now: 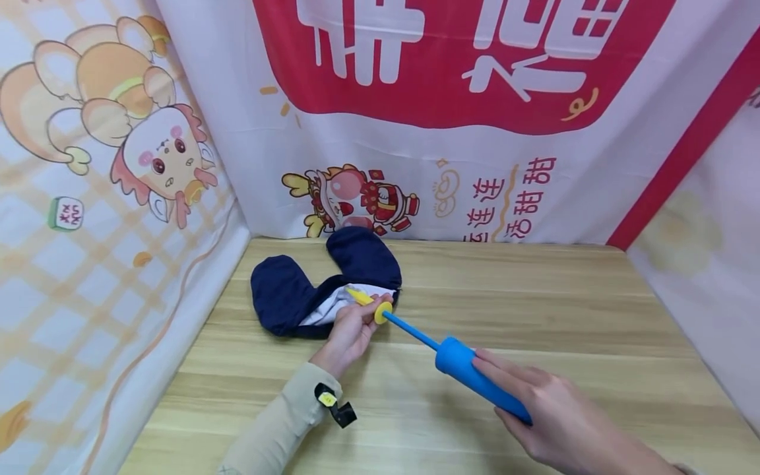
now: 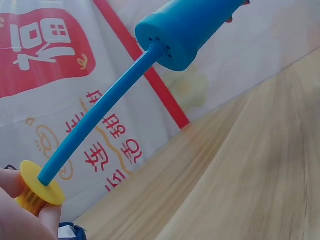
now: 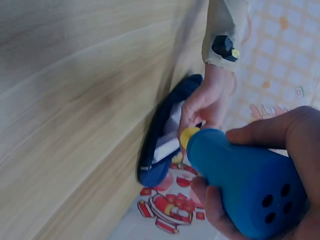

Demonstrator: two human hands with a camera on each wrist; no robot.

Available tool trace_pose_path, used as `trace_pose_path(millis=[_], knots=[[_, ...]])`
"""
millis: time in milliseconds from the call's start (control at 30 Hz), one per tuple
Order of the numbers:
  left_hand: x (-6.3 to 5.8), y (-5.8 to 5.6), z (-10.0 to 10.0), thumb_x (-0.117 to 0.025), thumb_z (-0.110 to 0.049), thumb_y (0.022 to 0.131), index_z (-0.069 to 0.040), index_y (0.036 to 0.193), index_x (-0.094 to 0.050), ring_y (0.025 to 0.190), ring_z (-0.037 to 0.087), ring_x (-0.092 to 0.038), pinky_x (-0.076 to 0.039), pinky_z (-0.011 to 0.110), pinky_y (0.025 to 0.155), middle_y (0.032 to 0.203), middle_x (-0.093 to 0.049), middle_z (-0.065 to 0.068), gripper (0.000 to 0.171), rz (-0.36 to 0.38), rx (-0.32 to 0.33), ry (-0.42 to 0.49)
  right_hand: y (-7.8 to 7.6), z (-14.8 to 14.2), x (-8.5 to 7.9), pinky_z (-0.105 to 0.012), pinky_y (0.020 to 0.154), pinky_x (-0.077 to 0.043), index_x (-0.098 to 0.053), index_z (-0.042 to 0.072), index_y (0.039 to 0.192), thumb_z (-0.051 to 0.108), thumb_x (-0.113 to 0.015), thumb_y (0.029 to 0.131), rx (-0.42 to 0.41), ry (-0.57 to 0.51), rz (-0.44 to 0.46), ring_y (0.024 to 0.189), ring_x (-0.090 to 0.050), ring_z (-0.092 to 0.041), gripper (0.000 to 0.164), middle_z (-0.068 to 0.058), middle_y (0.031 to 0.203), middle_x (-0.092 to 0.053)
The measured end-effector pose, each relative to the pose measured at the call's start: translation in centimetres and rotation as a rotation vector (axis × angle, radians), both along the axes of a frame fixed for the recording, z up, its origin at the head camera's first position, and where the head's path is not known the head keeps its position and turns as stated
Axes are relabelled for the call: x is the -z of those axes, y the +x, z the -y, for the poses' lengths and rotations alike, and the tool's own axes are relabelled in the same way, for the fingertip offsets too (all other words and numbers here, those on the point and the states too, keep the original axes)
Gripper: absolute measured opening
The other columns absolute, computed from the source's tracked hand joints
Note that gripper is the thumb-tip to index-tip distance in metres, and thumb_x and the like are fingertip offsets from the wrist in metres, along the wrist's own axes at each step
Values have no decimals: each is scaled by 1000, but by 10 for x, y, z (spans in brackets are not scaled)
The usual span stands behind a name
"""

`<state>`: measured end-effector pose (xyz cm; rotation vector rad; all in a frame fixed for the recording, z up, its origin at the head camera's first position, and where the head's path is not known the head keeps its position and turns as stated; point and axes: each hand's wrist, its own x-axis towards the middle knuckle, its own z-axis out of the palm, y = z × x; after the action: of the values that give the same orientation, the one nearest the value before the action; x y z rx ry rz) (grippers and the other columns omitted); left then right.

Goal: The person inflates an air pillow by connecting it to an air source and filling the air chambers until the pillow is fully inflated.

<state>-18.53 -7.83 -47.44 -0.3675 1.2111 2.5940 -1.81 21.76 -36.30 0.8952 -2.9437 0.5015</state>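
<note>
A blue hand air pump [image 1: 469, 373] with a yellow nozzle [image 1: 359, 297] slants across the middle of the head view. My right hand [image 1: 555, 412] grips its blue barrel, thumb on one side and fingers on the other, as the right wrist view also shows. My left hand [image 1: 349, 333] pinches the nozzle just behind its tip, by the yellow flange [image 2: 40, 182]. A long length of blue rod [image 2: 100, 117] shows between flange and barrel. Under the nozzle tip lies a navy U-shaped neck pillow [image 1: 279, 293], its opening spread to show white material [image 1: 326, 309]. Whether the tip touches it, I cannot tell.
Everything lies over a wooden table [image 1: 534, 297]. A white and red printed cloth [image 1: 439, 158] hangs along its back edge, and a checked cartoon cloth [image 1: 77, 264] runs down the left side. On my left sleeve [image 1: 270, 415] sits a black strap [image 1: 341, 412].
</note>
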Motion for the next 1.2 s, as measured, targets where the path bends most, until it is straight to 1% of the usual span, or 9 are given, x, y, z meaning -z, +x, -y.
trace_pose_path(millis=[133, 267, 367, 500, 600, 700, 833, 1000, 1200], knots=[[-1, 3, 0, -54, 0, 107, 10, 138, -46, 100, 9, -77, -60, 20, 89, 106, -79, 4, 33, -19, 9, -12, 7, -3, -1, -40, 77, -66, -44, 28, 161, 28, -91, 83, -13, 10, -14, 105, -77, -22, 91, 0, 144, -68], [-1, 15, -5, -53, -4, 109, 10, 139, -44, 100, 6, -76, -59, 18, 90, 106, -78, 2, 34, -29, -26, -24, 3, 16, 1, -42, 77, -66, -52, 23, 156, 27, -91, 83, -23, 22, -81, 103, -77, -23, 83, -2, 145, -68], [-3, 24, -10, -53, -7, 110, 11, 144, -40, 103, 6, -75, -58, 18, 93, 110, -78, 2, 41, -34, -41, -19, -8, 39, 7, -43, 77, -66, -62, 15, 147, 20, -89, 80, -24, -10, -156, 99, -78, -24, 72, -7, 142, -70], [-3, 34, -15, -55, -12, 110, 12, 149, -37, 108, 7, -73, -57, 19, 97, 122, -77, 6, 50, -32, -19, -38, -28, 69, 23, -41, 75, -66, -67, 8, 140, 14, -87, 78, -27, -43, -240, 95, -79, -24, 65, -11, 140, -71], [-1, 39, -16, -56, -12, 110, 12, 150, -38, 109, 7, -73, -57, 19, 98, 133, -73, 11, 50, -15, -7, -57, -43, 84, 33, -41, 72, -65, -68, 5, 138, 13, -85, 77, -46, -61, -253, 92, -79, -24, 64, -13, 137, -72], [1, 35, -14, -57, -10, 109, 14, 149, -38, 109, 7, -74, -57, 21, 99, 135, -71, 15, 50, -35, -9, -52, -56, 89, 38, -40, 73, -65, -68, 6, 138, 12, -86, 78, -46, -98, -239, 92, -79, -23, 63, -12, 135, -73], [4, 20, -13, -60, -4, 106, 16, 141, -44, 103, 9, -76, -59, 22, 95, 119, -77, 11, 44, -61, -11, -52, -60, 78, 39, -40, 75, -65, -66, 6, 141, 13, -86, 81, -36, -124, -222, 95, -79, -23, 63, -12, 135, -73], [5, 8, 0, -62, 2, 103, 14, 132, -50, 97, 11, -78, -61, 23, 88, 103, -80, 7, 34, -30, -37, -40, -41, 53, 27, -43, 80, -66, -60, 9, 148, 16, -85, 86, -60, -93, -139, 103, -79, -27, 67, -13, 142, -69], [0, 0, 12, -61, 2, 104, 12, 133, -54, 99, 11, -78, -61, 23, 89, 107, -81, 8, 32, -4, -26, -49, -15, 23, 4, -45, 82, -65, -51, 20, 157, 24, -86, 89, -29, -50, 16, 111, -76, -30, 76, -7, 148, -66]])
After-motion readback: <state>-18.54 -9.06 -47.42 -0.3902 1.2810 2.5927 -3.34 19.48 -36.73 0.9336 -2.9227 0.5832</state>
